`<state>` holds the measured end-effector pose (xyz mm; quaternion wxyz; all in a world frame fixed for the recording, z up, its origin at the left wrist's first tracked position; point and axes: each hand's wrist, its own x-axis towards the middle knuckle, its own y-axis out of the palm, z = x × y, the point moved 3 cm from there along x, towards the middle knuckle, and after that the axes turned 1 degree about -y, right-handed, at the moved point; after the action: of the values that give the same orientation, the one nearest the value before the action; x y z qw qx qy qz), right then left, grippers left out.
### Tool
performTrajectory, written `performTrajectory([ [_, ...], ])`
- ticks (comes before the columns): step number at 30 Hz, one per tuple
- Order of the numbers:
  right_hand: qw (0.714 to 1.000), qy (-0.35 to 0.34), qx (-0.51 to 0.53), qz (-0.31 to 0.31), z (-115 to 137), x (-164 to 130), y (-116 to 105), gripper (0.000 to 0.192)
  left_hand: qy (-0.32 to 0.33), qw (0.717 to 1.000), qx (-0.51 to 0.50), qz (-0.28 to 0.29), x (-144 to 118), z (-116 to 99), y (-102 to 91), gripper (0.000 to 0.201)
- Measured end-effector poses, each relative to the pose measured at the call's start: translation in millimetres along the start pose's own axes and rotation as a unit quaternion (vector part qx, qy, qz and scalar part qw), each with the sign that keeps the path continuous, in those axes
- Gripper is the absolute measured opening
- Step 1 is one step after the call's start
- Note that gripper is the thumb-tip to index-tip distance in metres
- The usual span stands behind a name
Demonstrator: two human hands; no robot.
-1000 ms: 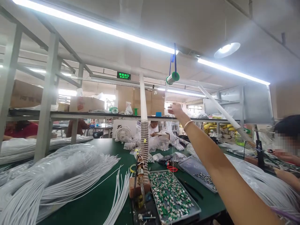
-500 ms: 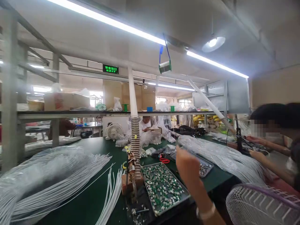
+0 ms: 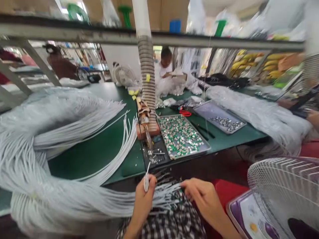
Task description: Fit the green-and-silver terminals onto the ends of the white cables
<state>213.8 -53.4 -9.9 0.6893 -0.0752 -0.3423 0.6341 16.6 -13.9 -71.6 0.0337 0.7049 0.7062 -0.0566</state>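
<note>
My left hand (image 3: 145,191) is closed around white cables (image 3: 147,181), one end standing up past the thumb. My right hand (image 3: 203,199) pinches at the tips of the cable bundle (image 3: 164,196) lying across my lap. Small green pieces show at several of those cable ends; exactly what the right fingertips grip is partly hidden. Beyond the hands, a soldering iron (image 3: 149,136) in its stand points down over a dark pad (image 3: 159,161) with solder bits. To its right is a metal tray (image 3: 171,156) of small green circuit boards with metal connectors.
A ribbed duct (image 3: 147,69) rises behind the iron. Plastic-wrapped cable bundles (image 3: 62,103) lie at left and more (image 3: 251,106) at right. A second tray (image 3: 206,111), red-handled scissors (image 3: 185,113) and a caged fan (image 3: 286,192) are on the right. A shelf (image 3: 94,36) crosses above.
The view has tilted down. My right hand, earlier raised in front of the trays, has dropped to the cable ends over my lap. My left hand has come into view holding cables.
</note>
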Motion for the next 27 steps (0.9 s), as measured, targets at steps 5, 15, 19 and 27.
performTrajectory([
  [5,0.976,0.037,0.08,0.197,24.1,5.8,51.1,0.034,0.052,0.998,0.017,0.021,-9.1,-31.6,-9.0,0.055],
  [15,0.864,0.176,0.471,-0.029,18.7,23.9,54.7,0.024,0.053,0.987,-0.05,0.145,-0.6,-31.2,-13.0,0.051],
  [19,0.902,0.145,0.4,0.067,24.5,45.4,47.3,0.036,0.051,0.978,-0.042,0.198,4.1,-37.5,-12.1,0.046],
  [27,0.984,-0.089,0.154,0.025,33.3,56.3,54.7,0.009,0.081,0.975,0.049,0.203,5.4,-46.7,-12.6,0.036],
])
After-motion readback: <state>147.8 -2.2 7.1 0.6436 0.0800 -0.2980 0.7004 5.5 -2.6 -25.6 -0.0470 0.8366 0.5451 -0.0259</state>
